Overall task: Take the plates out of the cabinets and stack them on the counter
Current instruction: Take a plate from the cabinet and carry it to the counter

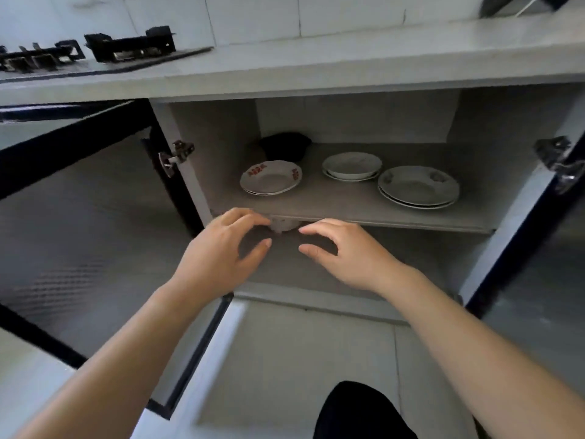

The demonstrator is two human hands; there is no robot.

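Note:
An open cabinet under the grey counter (348, 55) holds three small stacks of white plates on its shelf (364, 213). A red-patterned stack (270, 178) sits at the left, a smaller stack (351, 166) in the middle back, and a larger stack (418, 186) at the right. My left hand (221, 248) and my right hand (342, 251) hover in front of the shelf's front edge, fingers curled and apart, holding nothing. A pale object (285, 224) shows below the shelf between my hands; it is mostly hidden.
A dark bowl-like item (285, 145) sits at the shelf's back left. Both cabinet doors stand open, the left door (79, 217) and the right door (538, 248). A black gas hob (95, 52) is on the counter at the left. Tiled floor lies below.

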